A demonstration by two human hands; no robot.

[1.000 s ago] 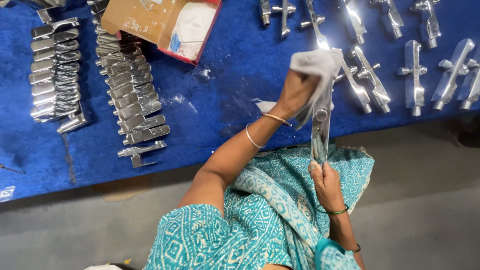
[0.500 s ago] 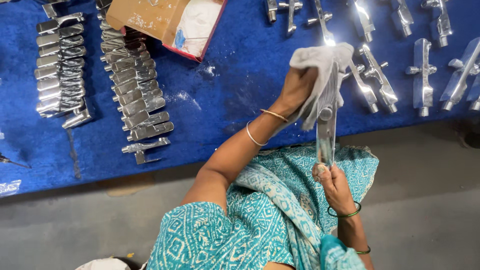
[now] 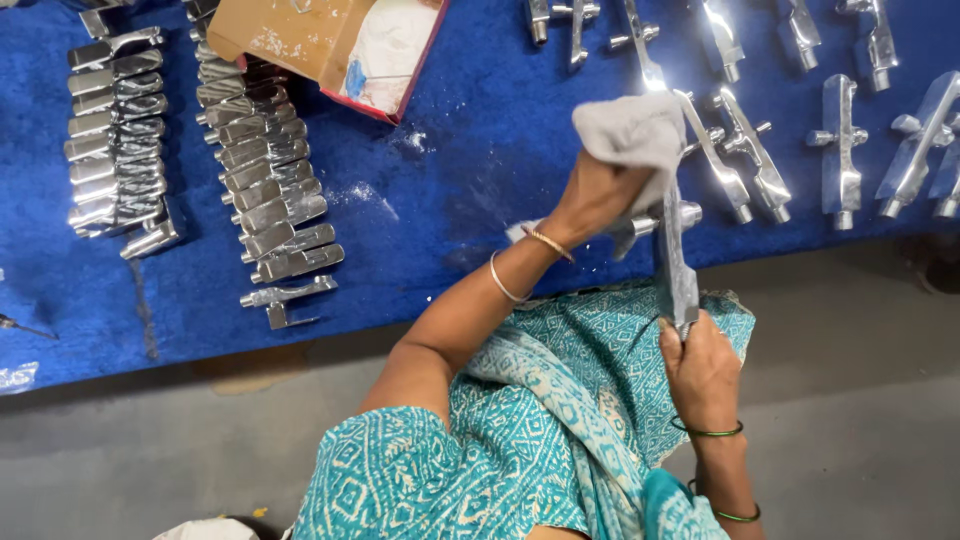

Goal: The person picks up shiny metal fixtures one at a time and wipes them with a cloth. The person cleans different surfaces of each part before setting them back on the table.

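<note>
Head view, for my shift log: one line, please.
left hand: cloth on metal fitting | right hand: grips fitting's lower end | blue mat: rows of parts

Surface [image 3: 450,200] deep blue; metal part [image 3: 678,262] shiny silver; cloth [image 3: 632,130] grey-white; garment [image 3: 560,420] teal with white pattern; box [image 3: 300,40] brown.

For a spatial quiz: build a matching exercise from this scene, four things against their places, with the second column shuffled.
Things:
1. grey cloth
2. metal tap part
3. cardboard box
4. stacked metal handles

Places:
A. open on the blue mat, at the top edge of the view
B. in rows at the mat's far left side
C. bunched in the left hand
D. lower end held by the right hand, over the lap

Pairs: 1-C, 2-D, 3-A, 4-B
</note>
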